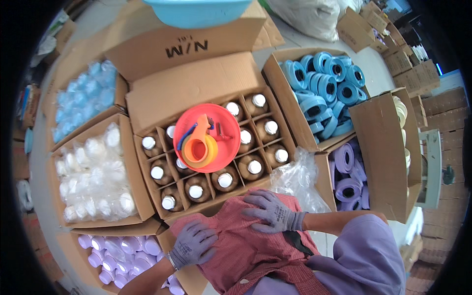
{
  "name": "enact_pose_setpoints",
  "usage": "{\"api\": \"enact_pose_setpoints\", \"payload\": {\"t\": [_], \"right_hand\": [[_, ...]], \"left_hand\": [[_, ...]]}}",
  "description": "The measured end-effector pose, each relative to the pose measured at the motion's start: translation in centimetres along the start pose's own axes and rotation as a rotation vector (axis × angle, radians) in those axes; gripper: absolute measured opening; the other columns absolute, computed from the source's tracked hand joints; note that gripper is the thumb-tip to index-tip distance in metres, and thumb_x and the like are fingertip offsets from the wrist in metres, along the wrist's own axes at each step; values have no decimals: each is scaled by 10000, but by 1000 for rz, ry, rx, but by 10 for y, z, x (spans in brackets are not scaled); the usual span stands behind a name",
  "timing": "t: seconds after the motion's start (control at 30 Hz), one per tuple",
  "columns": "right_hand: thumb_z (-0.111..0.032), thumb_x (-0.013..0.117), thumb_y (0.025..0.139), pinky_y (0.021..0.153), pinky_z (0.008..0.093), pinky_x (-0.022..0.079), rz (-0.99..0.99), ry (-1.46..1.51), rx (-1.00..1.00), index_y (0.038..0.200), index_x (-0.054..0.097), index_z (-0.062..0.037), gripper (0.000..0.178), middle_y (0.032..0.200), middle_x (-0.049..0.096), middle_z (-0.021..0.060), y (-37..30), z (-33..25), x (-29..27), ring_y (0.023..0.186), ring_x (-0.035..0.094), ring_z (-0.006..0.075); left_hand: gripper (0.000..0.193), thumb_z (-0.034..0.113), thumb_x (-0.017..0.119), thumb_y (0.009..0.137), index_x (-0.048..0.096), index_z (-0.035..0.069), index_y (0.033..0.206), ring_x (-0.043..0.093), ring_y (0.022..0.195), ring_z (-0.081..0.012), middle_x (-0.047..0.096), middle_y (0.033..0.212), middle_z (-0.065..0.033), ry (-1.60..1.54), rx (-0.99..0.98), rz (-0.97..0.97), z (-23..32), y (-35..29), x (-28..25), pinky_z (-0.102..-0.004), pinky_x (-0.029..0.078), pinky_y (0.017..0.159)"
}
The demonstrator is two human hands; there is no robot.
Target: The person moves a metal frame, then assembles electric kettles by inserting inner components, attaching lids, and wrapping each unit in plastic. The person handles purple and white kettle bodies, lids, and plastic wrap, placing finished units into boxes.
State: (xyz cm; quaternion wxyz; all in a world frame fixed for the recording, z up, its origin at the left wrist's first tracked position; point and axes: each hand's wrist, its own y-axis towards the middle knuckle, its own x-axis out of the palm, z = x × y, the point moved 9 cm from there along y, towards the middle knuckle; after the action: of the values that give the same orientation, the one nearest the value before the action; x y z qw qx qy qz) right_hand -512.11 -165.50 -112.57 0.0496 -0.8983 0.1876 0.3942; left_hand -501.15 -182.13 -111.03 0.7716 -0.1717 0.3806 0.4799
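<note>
From the head camera, both grey-gloved hands are resting flat, fingers spread and gripping nothing, on a red checked cloth [255,246] over the lap: the left hand [192,243] near its left edge, the right hand [271,211] near its top. Just ahead, a divided cardboard box of brown silver-capped bottles [216,147] is carrying a round red plastic dish [206,137] with an orange tape dispenser [199,147], keeping it within reach.

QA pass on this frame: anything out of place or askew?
One oddity: a red dish holding an orange tape dispenser sits on the brown bottles in the divided box, covering several. Both gloved hands, left hand and right hand, rest flat on red checked cloth. Nothing spilled.
</note>
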Motion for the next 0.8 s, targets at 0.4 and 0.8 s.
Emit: {"api": "enact_pose_setpoints", "payload": {"t": [0.4,0.8], "right_hand": [[-106,542,860,754,471,557,-20,-596,35,1377,467,-147,524,1372,475,140,184,106,33,957,652,338],[-176,675,772,826,425,465,92,-617,-557,1111,543,-121,367,1167,524,94,135,-55,-12,940,541,308]], "left_hand": [[353,216,617,839,638,81,1165,517,1188,-336,609,1193,-118,343,-289,591,68,-21,6,-519,332,1083],[520,126,484,1028,311,23,1508,422,1343,-227,369,1509,-104,-707,-592,1502,26,-122,-29,-333,344,1125]]}}
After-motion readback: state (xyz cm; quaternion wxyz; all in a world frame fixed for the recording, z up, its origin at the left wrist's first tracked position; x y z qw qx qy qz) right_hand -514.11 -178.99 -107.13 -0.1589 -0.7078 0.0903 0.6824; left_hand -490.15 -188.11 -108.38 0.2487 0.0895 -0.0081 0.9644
